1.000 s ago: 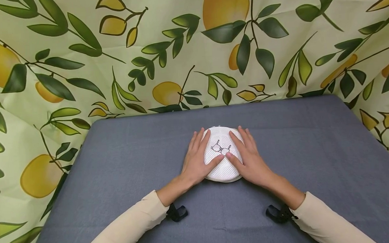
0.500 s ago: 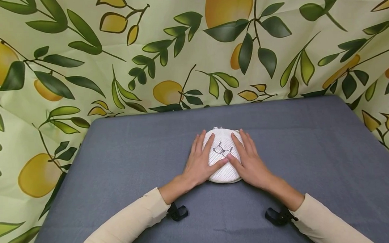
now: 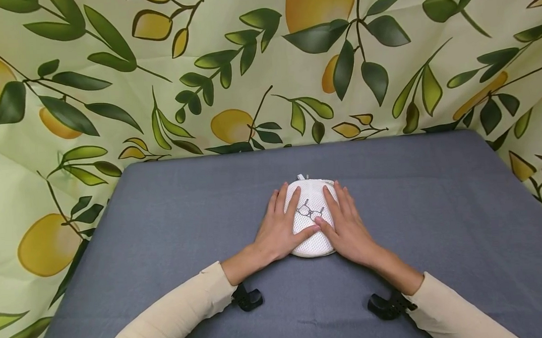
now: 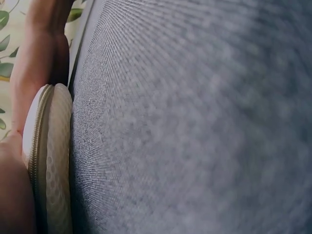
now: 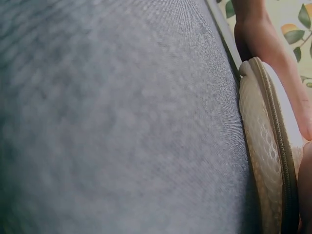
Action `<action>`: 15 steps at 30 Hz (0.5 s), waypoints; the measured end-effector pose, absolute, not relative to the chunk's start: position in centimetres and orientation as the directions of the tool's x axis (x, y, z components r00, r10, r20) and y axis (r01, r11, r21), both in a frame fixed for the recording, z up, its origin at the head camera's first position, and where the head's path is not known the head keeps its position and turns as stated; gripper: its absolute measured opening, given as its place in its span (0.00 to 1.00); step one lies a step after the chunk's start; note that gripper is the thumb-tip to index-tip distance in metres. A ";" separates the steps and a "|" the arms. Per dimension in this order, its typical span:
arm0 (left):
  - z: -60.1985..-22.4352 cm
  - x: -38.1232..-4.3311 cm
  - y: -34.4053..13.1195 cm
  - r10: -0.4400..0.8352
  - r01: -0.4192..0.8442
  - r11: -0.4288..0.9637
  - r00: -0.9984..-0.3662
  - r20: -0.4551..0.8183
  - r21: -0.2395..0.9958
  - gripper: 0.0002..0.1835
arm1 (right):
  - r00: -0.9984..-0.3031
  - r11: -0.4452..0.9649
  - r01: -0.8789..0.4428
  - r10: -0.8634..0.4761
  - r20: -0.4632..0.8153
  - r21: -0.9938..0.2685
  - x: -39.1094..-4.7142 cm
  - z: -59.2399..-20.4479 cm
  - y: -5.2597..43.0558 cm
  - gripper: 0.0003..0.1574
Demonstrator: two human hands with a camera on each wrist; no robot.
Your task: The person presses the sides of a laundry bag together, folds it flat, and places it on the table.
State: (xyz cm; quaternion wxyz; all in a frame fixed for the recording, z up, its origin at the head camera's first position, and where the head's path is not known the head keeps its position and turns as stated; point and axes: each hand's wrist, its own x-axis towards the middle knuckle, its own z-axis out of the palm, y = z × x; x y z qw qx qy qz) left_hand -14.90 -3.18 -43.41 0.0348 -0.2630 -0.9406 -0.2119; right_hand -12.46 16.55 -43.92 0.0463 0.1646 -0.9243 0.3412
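Observation:
A round white mesh laundry bag (image 3: 313, 242) with a dark line print on top lies at the middle of the table. A zip (image 4: 35, 141) runs round its rim, seen in the left wrist view, and its padded mesh side (image 5: 261, 131) shows in the right wrist view. My left hand (image 3: 278, 229) rests on the bag's left side, fingers extended forward. On the right side rests my right hand (image 3: 351, 228), its fingers likewise straight. The two thumb tips meet near the print. Whatever is inside the bag is hidden.
The table (image 3: 186, 208) has a grey-blue cloth cover. A fabric backdrop (image 3: 248, 64) with lemons and leaves hangs behind it and at both sides. Black wrist mounts (image 3: 248, 298) sit under both sleeves, close to the table.
My left hand has shifted slightly right, and its thumb has come closer to the right thumb. The bag has moved very slightly towards me in the view. Both hands stay on it.

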 end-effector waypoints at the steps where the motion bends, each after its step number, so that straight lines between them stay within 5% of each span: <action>1: -43.3 -14.9 -3.2 0.483 0.512 0.774 -0.858 0.177 0.373 0.52 | -0.942 0.715 -0.335 -0.271 0.198 -0.613 -12.4 -43.9 16.5 0.45; 15: -42.9 -14.6 -2.8 0.396 0.466 0.750 -0.885 0.246 0.470 0.47 | -0.966 0.614 -0.251 -0.200 0.161 -0.749 -12.1 -43.1 16.6 0.49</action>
